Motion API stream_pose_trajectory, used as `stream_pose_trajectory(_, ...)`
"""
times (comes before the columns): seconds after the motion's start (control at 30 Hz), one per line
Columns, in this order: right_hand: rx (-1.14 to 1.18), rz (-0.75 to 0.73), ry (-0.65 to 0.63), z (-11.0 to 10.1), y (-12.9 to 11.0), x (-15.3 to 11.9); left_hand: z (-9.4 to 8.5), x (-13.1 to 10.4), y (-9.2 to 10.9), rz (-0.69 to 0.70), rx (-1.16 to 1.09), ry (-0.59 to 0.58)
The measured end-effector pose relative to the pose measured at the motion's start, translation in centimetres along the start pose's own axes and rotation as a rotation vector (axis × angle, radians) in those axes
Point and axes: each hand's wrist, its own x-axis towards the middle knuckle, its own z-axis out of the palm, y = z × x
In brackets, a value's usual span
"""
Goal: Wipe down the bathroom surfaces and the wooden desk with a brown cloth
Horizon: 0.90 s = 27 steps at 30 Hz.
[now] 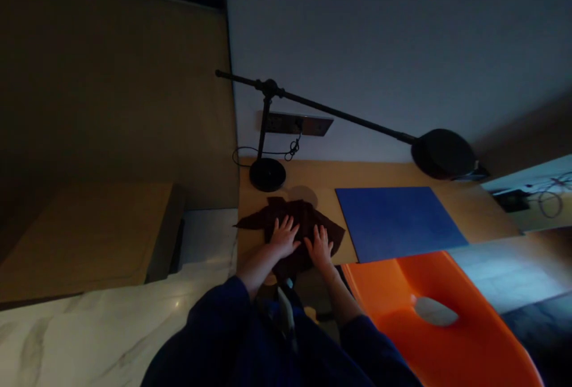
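A dark brown cloth point(306, 214) lies crumpled on the wooden desk point(313, 171), with one corner pointing left and part of it reaching the front edge. Flat on its left half rests my left hand point(285, 237), fingers spread. My right hand point(320, 248) presses on the right half, its fingers also stretched out. Neither hand grips the fabric. What may lie under the cloth is hidden.
Behind the cloth stands a black desk lamp point(267, 174), its long arm reaching right to the lamp head point(443, 153). A blue mat point(400, 220) lies to the right. An orange chair point(433, 297) is at the front right. A socket plate point(313, 124) is on the wall.
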Motion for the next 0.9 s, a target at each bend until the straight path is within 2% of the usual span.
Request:
stream_pose_trajectory(0.07,0.053,0.120,0.006,-0.6,-1.0,1.4,-1.1,0.2,-1.3,-0.044,0.015,0.058)
stream_pose_trajectory(0.13,0.060,0.151,-0.029,-0.4,-3.3,2.0,-1.9,-1.2,-3.4,-0.164,0.048,0.120)
stream_pose_trajectory(0.17,0.043,0.118,-0.057,-0.1,-4.8,2.0,-2.2,-2.5,-4.5,-0.236,0.064,0.135)
stream_pose_trajectory(0.27,-0.058,-0.158,-0.155,1.4,-9.4,0.7,-1.8,-7.3,-7.2,-0.243,0.068,0.132)
stream_pose_trajectory(0.37,-0.136,-0.535,-0.283,2.8,-11.9,-1.7,0.7,-12.7,-7.8,-0.257,-0.053,0.160)
stream_pose_trajectory(0.43,-0.139,-0.731,-0.334,3.2,-11.9,-3.1,3.2,-15.7,-7.4,-0.258,-0.139,0.260)
stream_pose_trajectory(0.5,-0.130,-0.830,-0.343,2.9,-10.6,-3.8,5.6,-17.4,-6.8,-0.249,-0.136,0.346)
stream_pose_trajectory(0.57,-0.138,-0.818,-0.333,2.0,-8.6,-3.5,7.2,-17.0,-5.9,-0.250,-0.172,0.314)
stream_pose_trajectory(0.67,-0.142,-0.690,-0.295,-0.2,-4.9,-1.2,7.2,-13.2,-3.6,-0.188,-0.254,0.171)
stream_pose_trajectory(0.73,-0.090,-0.610,-0.260,-2.1,-2.4,1.2,5.7,-9.7,-1.4,-0.112,-0.293,0.167)
stream_pose_trajectory(0.8,0.025,-0.509,-0.211,-4.2,-0.2,4.0,3.8,-6.6,0.8,-0.080,-0.335,0.221)
stream_pose_trajectory(0.9,0.194,-0.344,-0.107,-7.1,2.8,7.6,1.1,-3.1,3.2,-0.124,-0.454,0.273)
